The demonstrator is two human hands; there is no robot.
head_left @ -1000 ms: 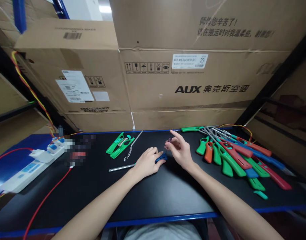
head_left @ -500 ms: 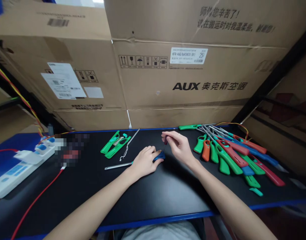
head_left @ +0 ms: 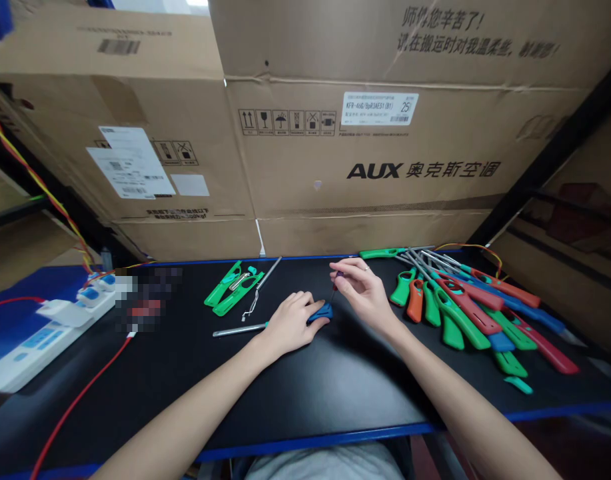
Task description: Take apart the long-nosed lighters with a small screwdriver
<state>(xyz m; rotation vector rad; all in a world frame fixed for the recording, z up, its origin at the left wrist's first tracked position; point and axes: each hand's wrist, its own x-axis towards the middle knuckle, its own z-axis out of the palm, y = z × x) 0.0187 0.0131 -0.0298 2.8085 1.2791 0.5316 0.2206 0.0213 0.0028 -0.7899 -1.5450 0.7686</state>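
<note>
A blue long-necked lighter [head_left: 326, 311] lies on the black tabletop, its metal tube pointing left. My left hand [head_left: 294, 321] is closed over its body and presses it down, hiding much of the handle. In my right hand [head_left: 361, 291] is a small screwdriver [head_left: 338, 279] with a dark red handle, pinched between thumb and fingers. The thin shaft points down at the lighter's right end; whether the tip sits in a screw I cannot tell. To the left lie a split green lighter casing [head_left: 238, 293] and a loose metal tube with wires [head_left: 268, 275].
Many green, red, orange and blue lighters [head_left: 460, 303] are heaped at the right. A white power strip [head_left: 45, 340] and a red cable [head_left: 88, 393] lie at the left. A large cardboard sheet [head_left: 305, 193] stands along the back edge.
The right hand has shifted slightly, with the screwdriver handle turned a little and its shaft still over the lighter. The left hand keeps its hold. The whole view has moved slightly.
</note>
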